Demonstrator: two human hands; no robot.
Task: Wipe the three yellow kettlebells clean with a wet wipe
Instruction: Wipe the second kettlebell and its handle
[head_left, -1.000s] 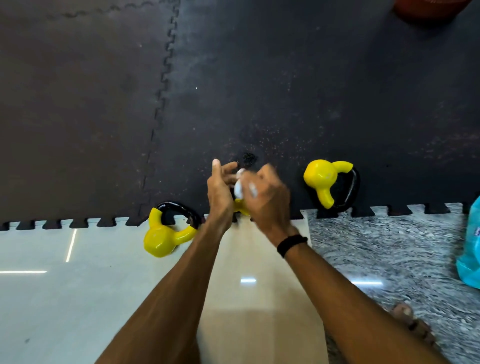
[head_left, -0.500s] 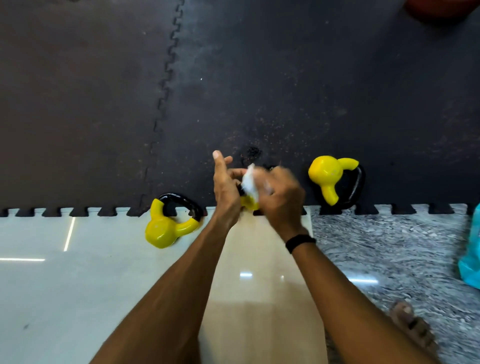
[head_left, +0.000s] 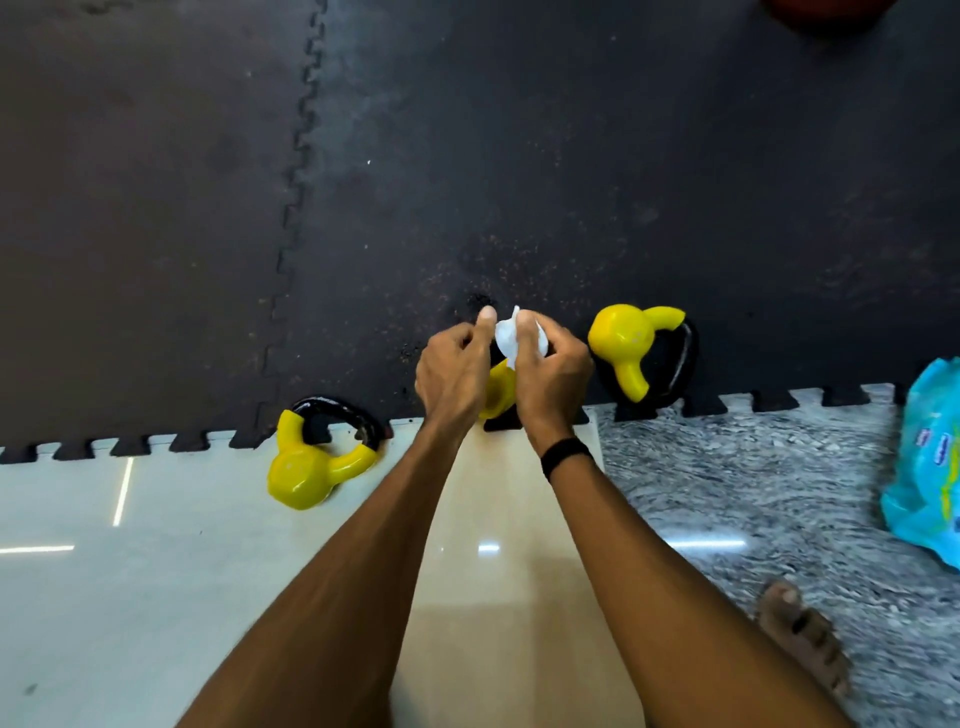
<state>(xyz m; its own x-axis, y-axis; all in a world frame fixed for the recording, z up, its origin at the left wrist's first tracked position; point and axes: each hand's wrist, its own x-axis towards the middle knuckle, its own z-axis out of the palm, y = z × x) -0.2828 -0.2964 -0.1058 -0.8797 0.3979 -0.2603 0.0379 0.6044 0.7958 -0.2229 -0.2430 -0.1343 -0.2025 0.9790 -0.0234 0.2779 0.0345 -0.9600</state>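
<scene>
Three yellow kettlebells with black handles lie along the edge of the black foam mat. The left kettlebell (head_left: 306, 465) rests on its side on the pale tile. The right kettlebell (head_left: 631, 345) lies on the mat. The middle kettlebell (head_left: 498, 389) is mostly hidden behind my hands. My right hand (head_left: 550, 374) grips a crumpled white wet wipe (head_left: 508, 336) above it. My left hand (head_left: 454, 366) is beside it with fingers curled, its thumb up against the wipe's edge; whether it pinches the wipe is unclear.
A blue wet-wipe pack (head_left: 930, 467) lies on the grey speckled floor at the right edge. A bare foot (head_left: 802, 634) shows at the lower right. The black mat (head_left: 467, 156) fills the upper half, with a reddish object (head_left: 831, 13) at its far top right.
Both hands have drawn closer together and risen slightly over the middle kettlebell. The wipe now shows between the two thumbs. The kettlebells have not moved.
</scene>
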